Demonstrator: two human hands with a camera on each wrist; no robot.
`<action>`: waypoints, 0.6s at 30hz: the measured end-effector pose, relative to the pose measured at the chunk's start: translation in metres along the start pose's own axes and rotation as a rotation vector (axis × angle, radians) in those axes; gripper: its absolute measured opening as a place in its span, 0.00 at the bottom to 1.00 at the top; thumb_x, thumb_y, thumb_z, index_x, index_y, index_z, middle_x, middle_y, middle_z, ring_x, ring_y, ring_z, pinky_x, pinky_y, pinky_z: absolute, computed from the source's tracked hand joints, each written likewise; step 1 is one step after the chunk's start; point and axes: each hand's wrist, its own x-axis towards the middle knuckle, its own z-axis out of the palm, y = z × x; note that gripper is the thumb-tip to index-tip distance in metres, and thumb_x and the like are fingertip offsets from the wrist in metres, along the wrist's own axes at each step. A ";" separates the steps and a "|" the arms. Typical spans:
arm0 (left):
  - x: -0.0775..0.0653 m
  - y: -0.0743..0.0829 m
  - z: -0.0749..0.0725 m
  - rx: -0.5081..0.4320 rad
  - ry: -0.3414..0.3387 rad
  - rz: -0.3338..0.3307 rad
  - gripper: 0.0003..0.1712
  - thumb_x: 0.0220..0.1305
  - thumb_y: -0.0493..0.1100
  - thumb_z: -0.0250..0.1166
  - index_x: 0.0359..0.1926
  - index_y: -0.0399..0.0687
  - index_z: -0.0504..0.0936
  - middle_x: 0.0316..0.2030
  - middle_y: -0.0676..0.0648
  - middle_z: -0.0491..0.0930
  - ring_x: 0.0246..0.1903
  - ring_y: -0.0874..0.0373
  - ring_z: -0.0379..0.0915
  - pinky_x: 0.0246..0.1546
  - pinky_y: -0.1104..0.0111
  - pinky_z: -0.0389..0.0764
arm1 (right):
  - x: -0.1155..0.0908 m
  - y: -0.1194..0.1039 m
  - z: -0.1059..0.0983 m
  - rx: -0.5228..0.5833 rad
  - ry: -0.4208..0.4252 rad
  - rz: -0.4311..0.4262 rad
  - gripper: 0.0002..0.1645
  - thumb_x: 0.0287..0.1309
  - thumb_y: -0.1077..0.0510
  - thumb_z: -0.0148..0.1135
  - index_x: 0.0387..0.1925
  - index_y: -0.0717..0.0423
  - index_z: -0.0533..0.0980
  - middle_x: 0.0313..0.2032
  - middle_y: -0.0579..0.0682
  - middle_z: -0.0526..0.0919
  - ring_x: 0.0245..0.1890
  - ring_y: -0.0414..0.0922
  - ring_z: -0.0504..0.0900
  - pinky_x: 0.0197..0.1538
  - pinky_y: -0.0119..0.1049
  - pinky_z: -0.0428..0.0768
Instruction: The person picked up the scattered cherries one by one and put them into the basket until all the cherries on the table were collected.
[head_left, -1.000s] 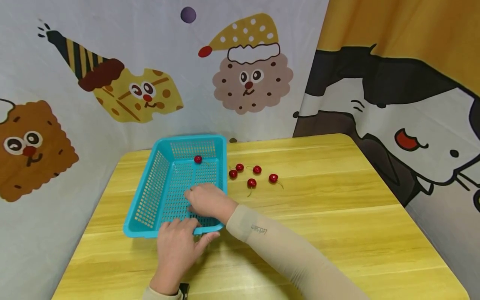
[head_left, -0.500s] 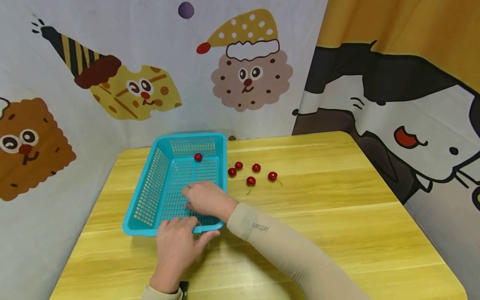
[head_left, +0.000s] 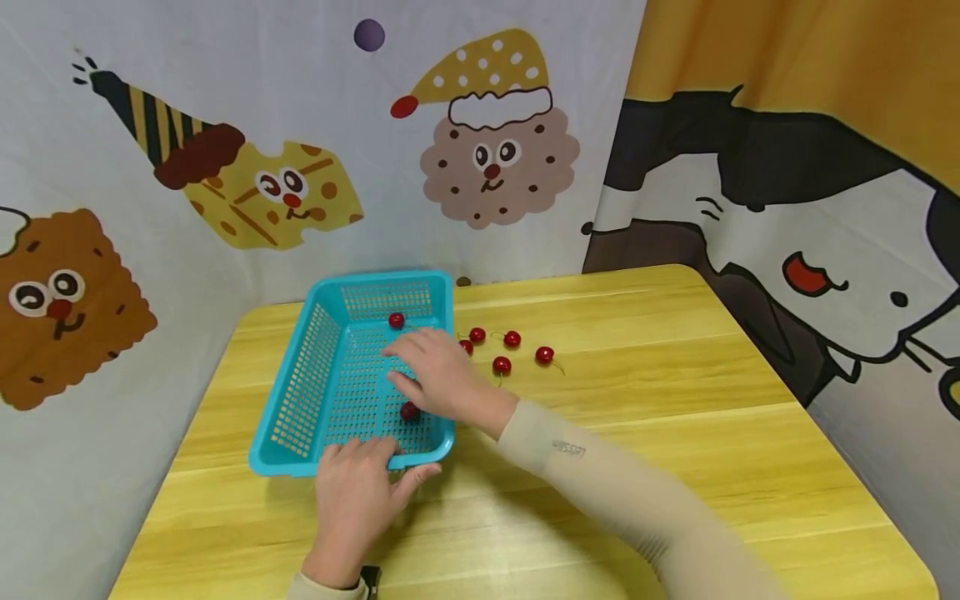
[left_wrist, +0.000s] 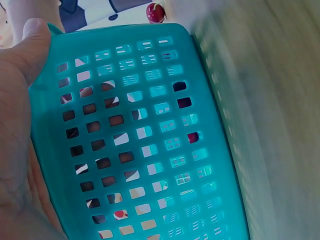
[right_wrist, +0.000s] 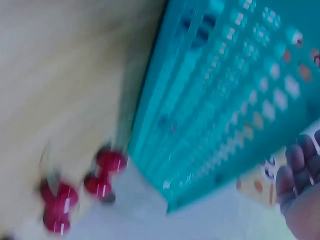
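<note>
My left hand [head_left: 352,500] grips the near rim of the turquoise basket [head_left: 352,383]: fingers hooked over it, thumb along the outside. My right hand [head_left: 438,375] is over the basket's right side, holding nothing; fingers loosely extended, thumb spread away from them. Right wrist view blurred, only some fingers at its edge.

Two cherries in the basket. Near cherry [head_left: 409,411]: just under my right thumb, toward me; can't tell whether it touches the hand. Far cherry [head_left: 396,320]: past my right fingertips, by the basket's far wall.

Five more lie on the wooden table [head_left: 637,400], outside the basket, right of my right hand. Closest one [head_left: 467,347] is partly hidden behind the back of that hand, another cherry [head_left: 477,335] just beyond it. The other three [head_left: 502,365] sit farther right. Stems visible on several.

Left wrist view: mesh wall beside my left hand, a red spot through one hole. Dark strap [head_left: 370,581] on my left wrist, beige sleeve [head_left: 600,475] up my right arm. Beyond both hands, a cartoon-print cloth [head_left: 390,183].
</note>
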 end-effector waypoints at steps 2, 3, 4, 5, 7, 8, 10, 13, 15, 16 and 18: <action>0.000 0.000 0.001 -0.002 -0.014 -0.007 0.38 0.46 0.81 0.58 0.16 0.52 0.67 0.11 0.53 0.66 0.13 0.52 0.61 0.19 0.61 0.59 | -0.009 0.015 -0.014 -0.036 0.040 0.042 0.22 0.66 0.47 0.60 0.57 0.53 0.75 0.54 0.48 0.79 0.56 0.44 0.71 0.61 0.42 0.70; 0.000 0.000 0.001 0.000 -0.024 -0.011 0.38 0.46 0.81 0.58 0.16 0.52 0.67 0.11 0.53 0.66 0.13 0.52 0.61 0.19 0.61 0.59 | -0.015 0.024 -0.021 -0.048 0.043 0.075 0.24 0.66 0.47 0.60 0.58 0.54 0.75 0.55 0.48 0.78 0.57 0.45 0.70 0.61 0.43 0.69; 0.000 0.000 0.001 0.001 -0.033 -0.014 0.38 0.47 0.82 0.57 0.16 0.53 0.68 0.11 0.53 0.66 0.14 0.53 0.61 0.20 0.61 0.59 | -0.021 0.033 -0.027 -0.063 0.042 0.112 0.25 0.66 0.46 0.61 0.58 0.54 0.74 0.56 0.49 0.78 0.57 0.45 0.70 0.61 0.44 0.70; 0.000 0.000 0.001 0.001 -0.043 -0.017 0.38 0.46 0.81 0.58 0.16 0.53 0.68 0.11 0.54 0.66 0.14 0.53 0.61 0.20 0.61 0.59 | -0.027 0.042 -0.034 -0.077 0.028 0.155 0.26 0.66 0.46 0.60 0.59 0.54 0.73 0.56 0.49 0.77 0.57 0.46 0.69 0.62 0.45 0.69; 0.000 0.001 0.001 0.007 -0.061 -0.024 0.37 0.46 0.81 0.59 0.16 0.53 0.69 0.12 0.54 0.67 0.14 0.54 0.61 0.21 0.61 0.60 | -0.041 0.060 -0.047 -0.108 -0.015 0.237 0.27 0.66 0.44 0.60 0.61 0.54 0.72 0.58 0.50 0.76 0.58 0.47 0.68 0.62 0.47 0.69; 0.000 0.001 0.001 0.006 -0.069 -0.028 0.37 0.45 0.80 0.61 0.16 0.53 0.69 0.12 0.54 0.66 0.14 0.54 0.60 0.21 0.61 0.60 | -0.049 0.069 -0.053 -0.124 -0.038 0.271 0.28 0.67 0.44 0.59 0.61 0.54 0.72 0.58 0.51 0.75 0.58 0.48 0.68 0.62 0.48 0.69; 0.000 0.001 0.000 0.006 -0.080 -0.036 0.36 0.44 0.79 0.63 0.16 0.53 0.68 0.12 0.55 0.65 0.14 0.55 0.59 0.22 0.61 0.60 | -0.065 0.085 -0.065 -0.157 -0.083 0.333 0.29 0.66 0.43 0.60 0.62 0.54 0.71 0.59 0.52 0.75 0.58 0.50 0.67 0.62 0.49 0.68; -0.001 0.001 -0.001 0.001 -0.089 -0.044 0.35 0.42 0.78 0.66 0.16 0.54 0.67 0.12 0.56 0.62 0.15 0.56 0.56 0.22 0.61 0.59 | -0.090 0.105 -0.082 -0.186 -0.146 0.412 0.30 0.66 0.43 0.61 0.62 0.54 0.71 0.59 0.53 0.74 0.59 0.52 0.67 0.62 0.53 0.67; -0.002 0.002 -0.001 0.001 -0.086 -0.044 0.35 0.43 0.78 0.65 0.16 0.55 0.67 0.12 0.57 0.61 0.15 0.57 0.56 0.22 0.62 0.59 | -0.107 0.116 -0.092 -0.190 -0.166 0.450 0.30 0.65 0.43 0.62 0.61 0.55 0.72 0.58 0.55 0.75 0.59 0.53 0.68 0.61 0.54 0.68; -0.002 0.002 -0.001 0.001 -0.085 -0.043 0.35 0.43 0.79 0.65 0.16 0.55 0.67 0.12 0.57 0.61 0.15 0.57 0.56 0.22 0.62 0.59 | -0.115 0.121 -0.097 -0.189 -0.177 0.464 0.30 0.65 0.43 0.62 0.61 0.56 0.72 0.58 0.55 0.75 0.59 0.54 0.68 0.61 0.55 0.68; -0.003 0.002 -0.001 -0.002 -0.070 -0.037 0.35 0.43 0.79 0.65 0.16 0.54 0.67 0.12 0.57 0.62 0.14 0.57 0.56 0.22 0.62 0.59 | -0.130 0.129 -0.105 -0.175 -0.192 0.490 0.30 0.64 0.44 0.63 0.60 0.57 0.73 0.57 0.57 0.76 0.59 0.56 0.69 0.60 0.57 0.69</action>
